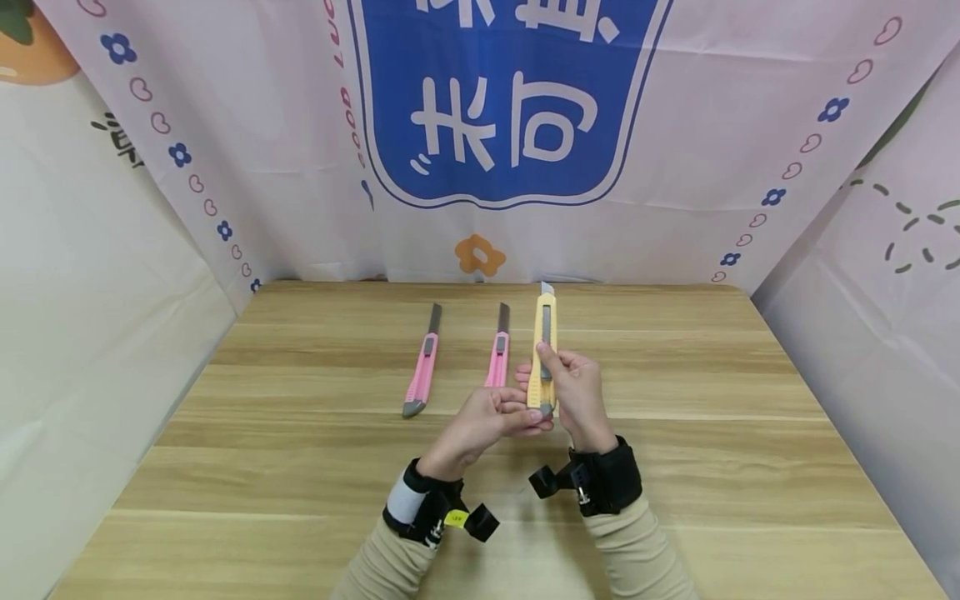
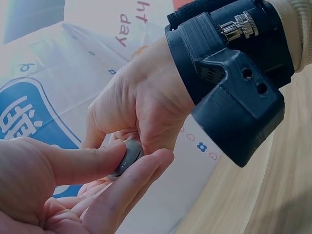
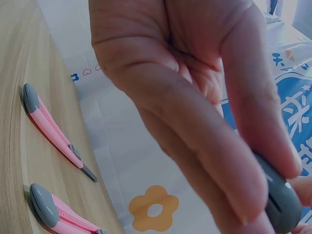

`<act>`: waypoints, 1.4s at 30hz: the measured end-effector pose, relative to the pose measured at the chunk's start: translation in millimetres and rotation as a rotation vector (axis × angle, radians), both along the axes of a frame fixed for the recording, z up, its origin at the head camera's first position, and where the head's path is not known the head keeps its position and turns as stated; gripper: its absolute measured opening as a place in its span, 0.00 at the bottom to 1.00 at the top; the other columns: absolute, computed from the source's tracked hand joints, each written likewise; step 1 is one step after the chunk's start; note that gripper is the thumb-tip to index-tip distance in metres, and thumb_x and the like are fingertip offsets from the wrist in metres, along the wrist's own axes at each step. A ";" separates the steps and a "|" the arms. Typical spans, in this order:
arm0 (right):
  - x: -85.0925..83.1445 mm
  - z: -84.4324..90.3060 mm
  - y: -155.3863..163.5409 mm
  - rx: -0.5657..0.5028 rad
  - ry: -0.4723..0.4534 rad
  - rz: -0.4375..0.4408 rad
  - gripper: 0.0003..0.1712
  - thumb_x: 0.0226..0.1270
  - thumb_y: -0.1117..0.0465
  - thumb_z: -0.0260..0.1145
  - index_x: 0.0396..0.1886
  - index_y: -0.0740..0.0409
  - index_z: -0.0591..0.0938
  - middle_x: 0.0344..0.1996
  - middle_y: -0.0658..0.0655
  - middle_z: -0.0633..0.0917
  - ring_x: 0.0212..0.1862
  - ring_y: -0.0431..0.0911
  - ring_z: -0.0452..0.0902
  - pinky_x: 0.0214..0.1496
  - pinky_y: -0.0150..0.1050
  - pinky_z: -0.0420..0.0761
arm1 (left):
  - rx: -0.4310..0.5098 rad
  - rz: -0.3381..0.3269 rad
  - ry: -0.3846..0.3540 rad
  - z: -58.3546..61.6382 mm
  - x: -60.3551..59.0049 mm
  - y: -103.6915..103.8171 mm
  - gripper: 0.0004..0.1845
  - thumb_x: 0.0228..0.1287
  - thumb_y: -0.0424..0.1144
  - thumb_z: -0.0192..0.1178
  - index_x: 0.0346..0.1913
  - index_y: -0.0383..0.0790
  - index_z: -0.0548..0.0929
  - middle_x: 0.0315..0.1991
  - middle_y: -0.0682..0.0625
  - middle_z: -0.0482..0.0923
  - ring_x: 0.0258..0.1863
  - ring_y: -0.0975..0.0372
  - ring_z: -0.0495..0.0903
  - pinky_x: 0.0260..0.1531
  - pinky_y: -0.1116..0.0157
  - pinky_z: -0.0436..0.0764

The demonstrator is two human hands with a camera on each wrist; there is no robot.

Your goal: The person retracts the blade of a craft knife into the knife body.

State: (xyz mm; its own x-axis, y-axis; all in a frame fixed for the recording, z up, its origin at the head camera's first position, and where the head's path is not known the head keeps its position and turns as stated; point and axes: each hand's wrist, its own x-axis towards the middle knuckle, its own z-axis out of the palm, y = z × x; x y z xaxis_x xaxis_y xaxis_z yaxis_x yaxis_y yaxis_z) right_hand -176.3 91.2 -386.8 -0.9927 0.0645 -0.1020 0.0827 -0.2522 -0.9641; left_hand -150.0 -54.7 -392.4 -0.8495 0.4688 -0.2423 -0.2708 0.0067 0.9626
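Observation:
A yellow utility knife [image 1: 539,329] is held blade up in the head view, a short length of its blade [image 1: 547,288] showing at the top. My right hand [image 1: 582,393] grips its body, the thumb lying along the front by the grey slider track. My left hand [image 1: 480,423] pinches the grey end cap [image 2: 130,155] between thumb and fingers, as the left wrist view also shows. To the left lie two pink utility knives with blades extended: one farther off [image 1: 422,369], the other [image 1: 498,354] partly hidden behind my left hand.
The wood-grain table [image 1: 300,475] ends at a printed cloth backdrop [image 1: 300,208], and cloth hangs along both sides too. Each wrist wears a black camera band, the left band [image 1: 427,504] and right band [image 1: 606,477] close together.

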 end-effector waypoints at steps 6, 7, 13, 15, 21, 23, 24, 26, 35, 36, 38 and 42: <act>-0.3 -0.3 0.6 0.004 -0.009 0.005 0.20 0.72 0.62 0.58 0.45 0.81 0.77 0.16 0.47 0.88 0.22 0.40 0.86 0.30 0.33 0.88 | -0.002 -0.003 -0.005 0.2 -1.0 -0.5 0.17 0.66 0.28 0.57 0.56 0.25 0.75 0.50 0.31 0.82 0.42 0.62 0.88 0.56 0.57 0.82; -0.3 -0.3 0.7 0.007 -0.012 0.006 0.20 0.72 0.62 0.58 0.45 0.81 0.77 0.16 0.48 0.88 0.22 0.40 0.86 0.30 0.33 0.88 | -0.001 -0.003 -0.007 0.4 -1.0 -0.6 0.17 0.66 0.28 0.57 0.56 0.25 0.75 0.50 0.31 0.82 0.42 0.62 0.87 0.56 0.58 0.83; -0.3 -0.4 1.6 0.027 -0.015 0.014 0.20 0.72 0.62 0.57 0.47 0.80 0.77 0.17 0.46 0.88 0.22 0.39 0.86 0.31 0.33 0.88 | 0.005 -0.001 -0.011 1.5 -1.0 -0.3 0.17 0.66 0.27 0.56 0.56 0.24 0.75 0.50 0.31 0.82 0.42 0.62 0.87 0.54 0.60 0.84; -0.3 -0.8 1.9 0.031 -0.014 0.016 0.20 0.72 0.61 0.58 0.47 0.79 0.77 0.17 0.45 0.88 0.23 0.39 0.86 0.31 0.32 0.88 | 0.004 0.001 -0.013 1.8 -0.9 -0.2 0.17 0.66 0.27 0.56 0.56 0.24 0.75 0.50 0.31 0.82 0.42 0.63 0.87 0.55 0.59 0.83; -0.7 -2.0 2.9 0.036 -0.012 0.019 0.21 0.72 0.61 0.57 0.49 0.79 0.77 0.16 0.44 0.87 0.23 0.38 0.86 0.32 0.31 0.88 | 0.013 0.000 -0.012 1.5 -0.9 0.2 0.17 0.67 0.27 0.55 0.57 0.23 0.74 0.51 0.30 0.81 0.41 0.63 0.87 0.53 0.62 0.84; -0.9 -2.3 3.2 0.040 -0.015 0.018 0.20 0.72 0.61 0.57 0.50 0.79 0.77 0.16 0.43 0.87 0.23 0.38 0.86 0.33 0.31 0.88 | 0.019 -0.005 -0.012 1.3 -1.0 0.1 0.17 0.67 0.27 0.55 0.57 0.23 0.74 0.51 0.30 0.81 0.41 0.63 0.87 0.52 0.64 0.85; -0.9 -2.3 3.3 0.042 -0.017 0.017 0.20 0.73 0.61 0.57 0.50 0.79 0.77 0.16 0.43 0.87 0.23 0.37 0.86 0.33 0.30 0.88 | 0.021 -0.006 -0.013 1.2 -1.1 0.0 0.17 0.67 0.27 0.55 0.57 0.23 0.74 0.51 0.30 0.81 0.41 0.63 0.87 0.51 0.65 0.85; -0.8 -2.0 3.5 0.043 -0.020 0.015 0.20 0.72 0.62 0.57 0.50 0.78 0.77 0.17 0.45 0.88 0.24 0.38 0.86 0.34 0.30 0.88 | 0.024 -0.012 -0.017 1.1 -1.4 -0.6 0.18 0.67 0.27 0.55 0.57 0.23 0.74 0.51 0.30 0.81 0.41 0.64 0.87 0.50 0.66 0.85; -1.2 0.5 1.8 0.069 -0.038 0.044 0.19 0.72 0.62 0.57 0.54 0.74 0.77 0.33 0.62 0.90 0.28 0.40 0.88 0.38 0.33 0.88 | 0.037 0.020 -0.062 -1.4 -4.1 -3.9 0.18 0.66 0.28 0.57 0.57 0.24 0.75 0.48 0.34 0.84 0.40 0.65 0.88 0.48 0.69 0.86; -1.4 0.6 2.1 0.072 -0.040 0.044 0.19 0.72 0.62 0.57 0.54 0.74 0.77 0.33 0.62 0.90 0.28 0.40 0.88 0.39 0.32 0.88 | 0.034 0.021 -0.064 -1.4 -4.2 -3.8 0.18 0.66 0.29 0.57 0.56 0.25 0.75 0.48 0.34 0.84 0.40 0.64 0.88 0.48 0.68 0.85; -1.7 0.7 2.6 0.078 -0.046 0.045 0.19 0.72 0.62 0.58 0.54 0.74 0.77 0.32 0.60 0.91 0.28 0.38 0.88 0.40 0.31 0.88 | 0.028 0.025 -0.064 -1.6 -4.6 -3.3 0.17 0.66 0.29 0.58 0.56 0.25 0.75 0.48 0.34 0.84 0.40 0.64 0.88 0.49 0.68 0.85; -2.5 0.5 3.6 0.085 -0.050 0.052 0.20 0.72 0.60 0.57 0.53 0.73 0.77 0.35 0.60 0.91 0.29 0.37 0.87 0.42 0.30 0.87 | 0.013 0.029 -0.061 -2.2 -5.2 -1.4 0.16 0.66 0.30 0.58 0.55 0.25 0.77 0.47 0.35 0.85 0.40 0.64 0.88 0.49 0.66 0.85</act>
